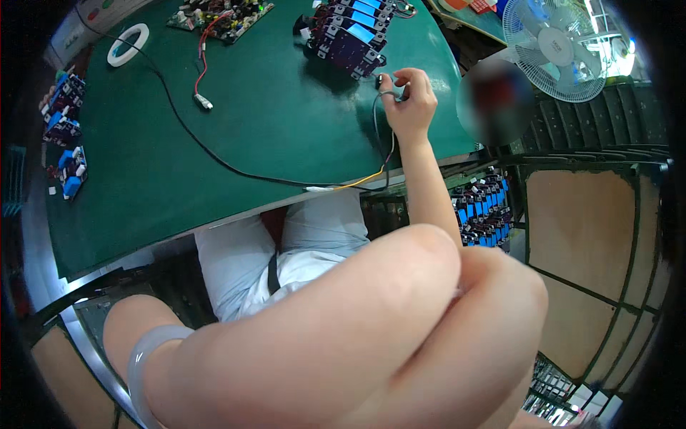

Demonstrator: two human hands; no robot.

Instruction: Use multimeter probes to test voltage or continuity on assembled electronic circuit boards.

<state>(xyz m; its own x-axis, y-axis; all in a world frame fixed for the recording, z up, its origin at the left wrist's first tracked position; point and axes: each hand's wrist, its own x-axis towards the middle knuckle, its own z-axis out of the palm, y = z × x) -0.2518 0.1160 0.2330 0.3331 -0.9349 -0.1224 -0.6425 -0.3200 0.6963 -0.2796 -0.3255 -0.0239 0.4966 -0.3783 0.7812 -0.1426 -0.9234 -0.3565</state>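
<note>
Close in front of the camera, my left hand (321, 343) fills the lower middle, large and with its fingers bent. Its fingertips are hidden. A grey translucent band (143, 357) wraps the part at lower left. Over the right side of the green table (236, 136), my right hand (413, 104) is closed, thumb against the end of a thin black cable (187, 129) with a small dark tip. A grey band or loop shows at that thumb. Just beyond it stands a stack of black modules with blue blocks (350, 36). Yellow and white wires (357, 182) run beside the cable near the table edge.
A white tape roll (128, 45) and a circuit board (221, 18) with a red lead and white plug (204, 102) lie on the table. Black-and-blue modules (68, 114) line its left edge; more (486, 211) sit below the right edge. A white fan (556, 46) stands far right.
</note>
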